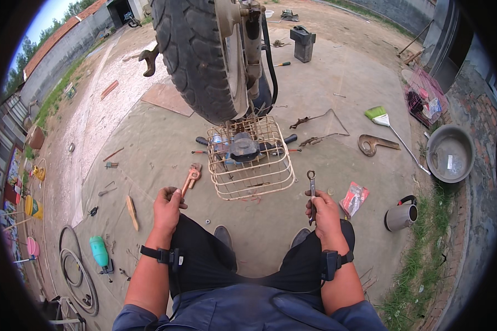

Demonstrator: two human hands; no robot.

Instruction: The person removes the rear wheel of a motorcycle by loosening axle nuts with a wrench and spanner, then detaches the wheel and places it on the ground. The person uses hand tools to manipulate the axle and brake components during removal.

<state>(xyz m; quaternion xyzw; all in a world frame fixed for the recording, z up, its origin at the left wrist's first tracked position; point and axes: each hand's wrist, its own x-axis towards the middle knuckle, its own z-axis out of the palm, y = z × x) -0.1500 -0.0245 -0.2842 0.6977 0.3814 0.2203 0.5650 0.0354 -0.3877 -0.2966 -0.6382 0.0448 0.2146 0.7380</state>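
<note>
My left hand (167, 209) is closed around the handle of a reddish pipe wrench (192, 177), its jaw end pointing up and away from me. Upright in my right hand (323, 214) is a combination wrench (311, 185) with its ring end on top. Both hands are apart, above my knees. Ahead of me stands an upturned two-wheeler, its wheel with a thick black tyre (196, 60) raised high. Under the wheel lies its cream wire basket (248, 190). A rusty open-ended wrench (148, 62) sticks out left of the tyre.
On the right lie a red-and-white packet (354, 198), a rusty curved metal part (376, 145), a green broom (379, 116), a metal basin (450, 153) and a grey jug (401, 216). A wooden-handled brush (132, 213), a green bottle (99, 252) and a coiled hose (74, 270) are left.
</note>
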